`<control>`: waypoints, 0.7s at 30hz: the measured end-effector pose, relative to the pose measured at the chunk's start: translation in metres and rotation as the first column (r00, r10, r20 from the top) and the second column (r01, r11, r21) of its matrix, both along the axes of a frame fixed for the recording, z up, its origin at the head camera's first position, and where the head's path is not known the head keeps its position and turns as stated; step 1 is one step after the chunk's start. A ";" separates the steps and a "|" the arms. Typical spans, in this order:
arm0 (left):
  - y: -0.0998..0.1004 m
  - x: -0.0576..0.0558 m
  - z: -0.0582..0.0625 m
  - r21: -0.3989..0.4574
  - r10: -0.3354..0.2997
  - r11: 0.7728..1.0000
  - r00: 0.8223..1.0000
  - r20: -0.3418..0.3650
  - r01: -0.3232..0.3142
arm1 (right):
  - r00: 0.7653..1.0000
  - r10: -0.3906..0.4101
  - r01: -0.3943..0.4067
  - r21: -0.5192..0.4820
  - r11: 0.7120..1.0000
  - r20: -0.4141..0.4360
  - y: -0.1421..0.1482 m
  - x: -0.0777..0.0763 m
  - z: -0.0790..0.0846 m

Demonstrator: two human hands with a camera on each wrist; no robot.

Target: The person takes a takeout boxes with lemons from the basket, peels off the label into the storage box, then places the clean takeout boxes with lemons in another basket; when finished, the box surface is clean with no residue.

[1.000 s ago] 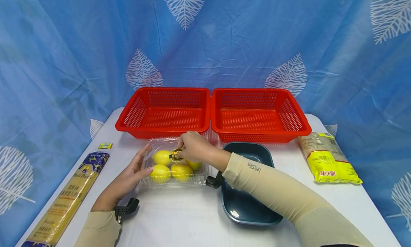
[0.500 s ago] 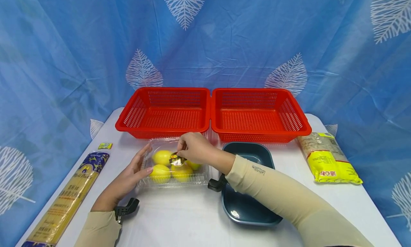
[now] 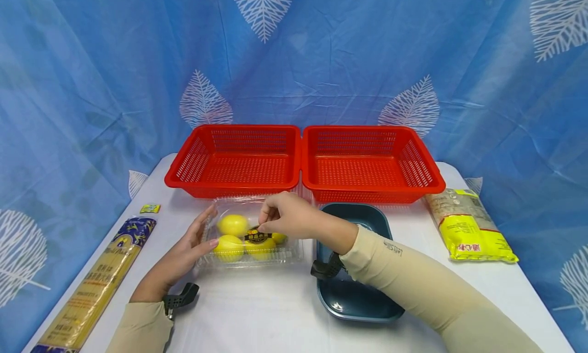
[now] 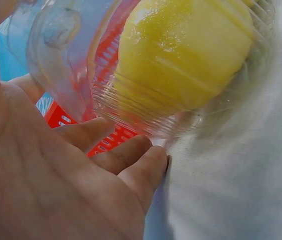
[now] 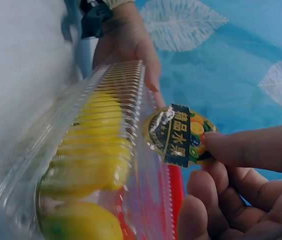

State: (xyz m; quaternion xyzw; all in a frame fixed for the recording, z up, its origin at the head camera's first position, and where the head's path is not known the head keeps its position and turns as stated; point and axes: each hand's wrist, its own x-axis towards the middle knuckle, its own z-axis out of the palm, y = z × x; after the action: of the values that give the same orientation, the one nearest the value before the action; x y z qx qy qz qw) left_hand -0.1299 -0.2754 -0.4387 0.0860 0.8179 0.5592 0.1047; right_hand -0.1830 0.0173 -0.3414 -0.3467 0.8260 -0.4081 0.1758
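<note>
A clear plastic clamshell box (image 3: 248, 263) with several lemons (image 3: 233, 225) lies before the left red basket. At its left side rests my left hand (image 3: 190, 243), thumb over the lid and fingers extended along the wall; the left wrist view shows these fingers (image 4: 131, 150) beside the ribbed edge. My right hand (image 3: 289, 215) is over the right part of the lid. Between thumb and forefinger it pinches a round black and gold fruit sticker (image 5: 180, 135). In the right wrist view most of the sticker's face shows, overlapping the lid's edge.
Two red plastic baskets (image 3: 231, 187) stand side by side behind. A dark blue tray (image 3: 363, 302) is under my right forearm. A yellow bag (image 3: 478, 233) lies at the right, a spaghetti pack (image 3: 98, 276) at the left, with a small green-yellow packet (image 3: 150, 208) behind it.
My right hand has moved right and slightly toward me, drawing the sticker along; the sticker first lay flat, then bent, and now shows its face again. The left hand and box hold still.
</note>
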 end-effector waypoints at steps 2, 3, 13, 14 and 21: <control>0.000 0.000 0.000 -0.003 0.004 1.000 1.000 0.002 -0.004 | 1.000 -0.001 0.001 -0.007 1.000 0.014 0.008 0.000 0.002; 0.000 0.000 0.001 -0.006 0.004 1.000 1.000 0.002 -0.004 | 1.000 0.000 0.000 -0.016 1.000 0.021 0.012 0.001 0.003; 0.001 0.001 0.000 0.008 -0.010 1.000 1.000 -0.016 0.010 | 0.992 0.005 0.011 -0.127 0.992 0.127 0.060 0.004 0.009; 0.001 0.001 0.000 0.006 -0.009 1.000 1.000 -0.016 0.009 | 0.991 0.007 0.012 -0.139 0.990 0.134 0.066 0.005 0.009; 0.002 0.002 0.003 0.011 -0.019 1.000 1.000 -0.023 0.019 | 0.986 -0.041 0.059 -0.108 0.992 0.164 0.105 0.008 0.002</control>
State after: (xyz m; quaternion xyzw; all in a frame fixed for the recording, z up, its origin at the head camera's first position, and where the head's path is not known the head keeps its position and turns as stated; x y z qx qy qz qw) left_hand -0.1283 -0.2739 -0.4352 0.1009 0.8152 0.5615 0.1000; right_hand -0.1753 0.1223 -0.3393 -0.3010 0.7931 -0.4852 0.2121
